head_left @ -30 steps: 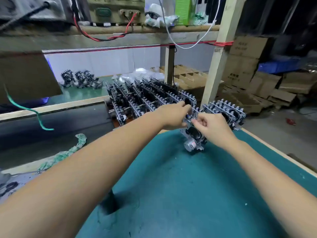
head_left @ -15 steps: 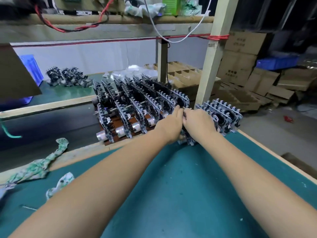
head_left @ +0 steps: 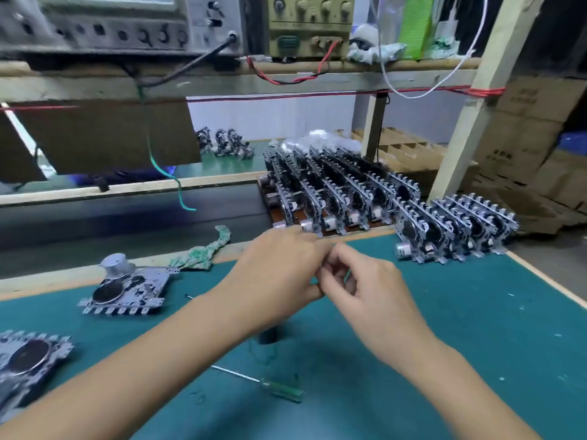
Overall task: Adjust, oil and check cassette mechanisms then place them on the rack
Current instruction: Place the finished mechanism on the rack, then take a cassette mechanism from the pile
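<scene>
Now the head view shows both hands back from the rack and held above the green surface (head_left: 476, 328). Half a second ago they were together at the front of the standing row, on a cassette mechanism; that unit appears to have been left upright with the others, so one placement looks finished.

The left hand (head_left: 273, 277) and right hand (head_left: 365, 290) meet at the fingertips in the middle of the frame. The right hand's fingers are curled, and a thin green sliver shows among them, perhaps a small tool or wire; what it is cannot be made out. Whether the left hand pinches anything is hidden by its own back.

The rack (head_left: 336, 188) at the far edge carries several rows of upright mechanisms, and a further group (head_left: 457, 227) stands on the surface just to its right. Two mechanisms lie flat to the left: one (head_left: 127, 287) with its motor can up, another (head_left: 28, 357) at the frame's edge. A green-handled screwdriver (head_left: 270, 384) lies near the wrists. By my reading, one of the flat units comes next for adjusting and oiling.
</scene>
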Tool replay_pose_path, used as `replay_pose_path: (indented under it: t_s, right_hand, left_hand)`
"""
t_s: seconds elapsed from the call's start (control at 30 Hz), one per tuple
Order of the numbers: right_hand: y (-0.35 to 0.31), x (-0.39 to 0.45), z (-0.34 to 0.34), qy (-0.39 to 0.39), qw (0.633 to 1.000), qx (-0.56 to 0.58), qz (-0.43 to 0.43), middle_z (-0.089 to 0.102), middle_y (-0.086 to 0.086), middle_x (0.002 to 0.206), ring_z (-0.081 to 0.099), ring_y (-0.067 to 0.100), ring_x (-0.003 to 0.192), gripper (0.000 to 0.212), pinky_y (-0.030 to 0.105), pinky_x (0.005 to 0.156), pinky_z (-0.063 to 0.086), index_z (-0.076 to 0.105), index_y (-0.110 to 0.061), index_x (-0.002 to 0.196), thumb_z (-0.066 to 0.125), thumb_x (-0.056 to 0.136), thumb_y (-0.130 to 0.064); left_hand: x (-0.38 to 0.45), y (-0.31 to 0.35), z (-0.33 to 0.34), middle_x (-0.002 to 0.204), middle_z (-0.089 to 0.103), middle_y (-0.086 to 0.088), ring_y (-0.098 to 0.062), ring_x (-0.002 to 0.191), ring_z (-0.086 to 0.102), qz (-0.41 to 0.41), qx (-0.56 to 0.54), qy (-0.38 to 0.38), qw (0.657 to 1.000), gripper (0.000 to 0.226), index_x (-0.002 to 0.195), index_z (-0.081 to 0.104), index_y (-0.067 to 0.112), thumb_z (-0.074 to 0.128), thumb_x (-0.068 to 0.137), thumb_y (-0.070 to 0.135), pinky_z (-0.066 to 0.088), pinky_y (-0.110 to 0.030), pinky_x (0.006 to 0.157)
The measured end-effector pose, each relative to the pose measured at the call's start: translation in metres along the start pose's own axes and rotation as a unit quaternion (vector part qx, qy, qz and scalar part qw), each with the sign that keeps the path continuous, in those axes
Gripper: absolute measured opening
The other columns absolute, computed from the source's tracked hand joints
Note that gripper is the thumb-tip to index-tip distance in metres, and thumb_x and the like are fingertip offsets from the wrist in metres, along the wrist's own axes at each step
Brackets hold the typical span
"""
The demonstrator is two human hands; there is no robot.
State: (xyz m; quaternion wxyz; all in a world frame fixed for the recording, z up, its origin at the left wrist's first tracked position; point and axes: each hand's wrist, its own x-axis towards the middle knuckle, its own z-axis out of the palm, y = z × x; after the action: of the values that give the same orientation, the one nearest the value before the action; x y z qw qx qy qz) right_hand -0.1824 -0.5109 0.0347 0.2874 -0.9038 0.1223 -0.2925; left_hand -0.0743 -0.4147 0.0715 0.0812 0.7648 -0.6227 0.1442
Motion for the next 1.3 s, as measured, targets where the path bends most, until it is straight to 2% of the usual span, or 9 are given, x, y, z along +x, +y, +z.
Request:
replay_pose_path:
  t_s: [0.17, 0.33, 0.47, 0.6, 0.7, 0.8, 1.03, 1.13, 1.3]
  right_hand:
    - [-0.065, -0.029, 0.082, -0.091, 0.993, 0.055, -0.050, 0.046, -0.012, 0.059, 0.044, 0.008, 0.058, 0.016, 0.033, 0.060, 0.042, 0.043, -0.031, 0.078, 0.050, 0.085, -0.044]
    - [-0.108, -0.016, 0.177, -0.212, 0.976, 0.026, -0.050, 0.057, -0.010, 0.088, 0.055, 0.013, 0.087, 0.013, 0.033, 0.079, 0.044, 0.050, -0.028, 0.096, 0.053, 0.091, -0.039]
    - [-0.136, -0.002, 0.236, -0.279, 0.960, 0.022, -0.025, 0.050, -0.002, 0.119, 0.049, 0.016, 0.111, 0.048, 0.031, 0.091, 0.041, 0.045, -0.021, 0.122, 0.062, 0.085, -0.047]
    - [-0.158, 0.000, 0.268, -0.272, 0.960, 0.062, -0.020, 0.046, -0.014, 0.087, 0.050, 0.015, 0.086, 0.045, 0.030, 0.075, 0.040, 0.047, -0.025, 0.115, 0.065, 0.081, -0.048]
    - [-0.172, 0.000, 0.277, -0.259, 0.962, 0.069, -0.051, 0.058, -0.011, 0.092, 0.055, 0.019, 0.093, 0.038, 0.030, 0.075, 0.042, 0.051, -0.030, 0.116, 0.064, 0.080, -0.036]
    - [-0.180, 0.000, 0.280, -0.233, 0.969, 0.053, -0.061, 0.066, -0.003, 0.109, 0.058, 0.022, 0.101, 0.036, 0.032, 0.081, 0.045, 0.059, -0.026, 0.113, 0.064, 0.078, -0.032]
    - [-0.149, -0.020, 0.226, -0.240, 0.962, 0.107, -0.070, 0.071, -0.010, 0.086, 0.058, 0.005, 0.078, 0.034, 0.017, 0.070, 0.044, 0.071, -0.026, 0.101, 0.069, 0.069, -0.035]
    - [-0.124, -0.033, 0.192, -0.243, 0.962, 0.110, -0.059, 0.062, -0.024, 0.072, 0.057, -0.002, 0.072, 0.036, 0.014, 0.067, 0.045, 0.071, -0.028, 0.098, 0.067, 0.066, -0.044]
    - [-0.083, -0.044, 0.145, -0.215, 0.973, 0.069, -0.043, 0.063, -0.023, 0.087, 0.061, 0.003, 0.077, 0.038, 0.026, 0.071, 0.050, 0.067, -0.035, 0.097, 0.067, 0.064, -0.056]
  left_hand:
    - [-0.135, -0.035, 0.000, 0.064, 0.056, 0.009, -0.017, 0.059, 0.056, -0.123, 0.003, 0.047, 0.991, 0.032, 0.070, 0.060, 0.021, 0.086, 0.054, 0.028, 0.039, -0.025, 0.054]
    - [-0.236, -0.091, 0.015, 0.090, 0.065, -0.001, -0.027, 0.080, 0.064, -0.264, -0.016, 0.083, 0.961, 0.037, 0.092, 0.069, 0.014, 0.088, 0.062, 0.022, 0.053, -0.038, 0.067]
    - [-0.281, -0.140, 0.013, 0.114, 0.059, -0.003, -0.025, 0.103, 0.056, -0.356, -0.032, 0.127, 0.925, 0.046, 0.108, 0.065, 0.014, 0.079, 0.071, 0.038, 0.046, -0.044, 0.084]
    - [-0.306, -0.164, 0.017, 0.107, 0.051, 0.022, -0.005, 0.093, 0.053, -0.439, -0.150, 0.101, 0.880, 0.040, 0.110, 0.056, 0.035, 0.071, 0.076, 0.050, 0.041, -0.027, 0.078]
    - [-0.310, -0.166, 0.022, 0.084, 0.063, 0.022, 0.002, 0.074, 0.057, -0.443, -0.162, 0.084, 0.878, 0.020, 0.095, 0.064, 0.037, 0.068, 0.079, 0.047, 0.038, -0.012, 0.065]
    - [-0.307, -0.163, 0.024, 0.070, 0.064, 0.012, 0.000, 0.065, 0.056, -0.448, -0.157, 0.104, 0.874, 0.016, 0.089, 0.071, 0.029, 0.072, 0.078, 0.041, 0.038, -0.011, 0.061]
    - [-0.287, -0.121, 0.012, 0.067, 0.064, 0.022, 0.002, 0.071, 0.059, -0.393, -0.242, 0.094, 0.882, 0.021, 0.064, 0.059, 0.046, 0.079, 0.068, 0.043, 0.043, -0.014, 0.064]
    - [-0.270, -0.095, 0.015, 0.064, 0.063, 0.019, 0.002, 0.068, 0.059, -0.344, -0.295, 0.078, 0.888, 0.016, 0.071, 0.065, 0.041, 0.080, 0.066, 0.046, 0.042, -0.011, 0.063]
    - [-0.234, -0.063, 0.033, 0.080, 0.063, 0.013, 0.001, 0.077, 0.053, -0.266, -0.311, 0.099, 0.907, 0.028, 0.094, 0.070, 0.028, 0.072, 0.076, 0.049, 0.040, -0.011, 0.069]
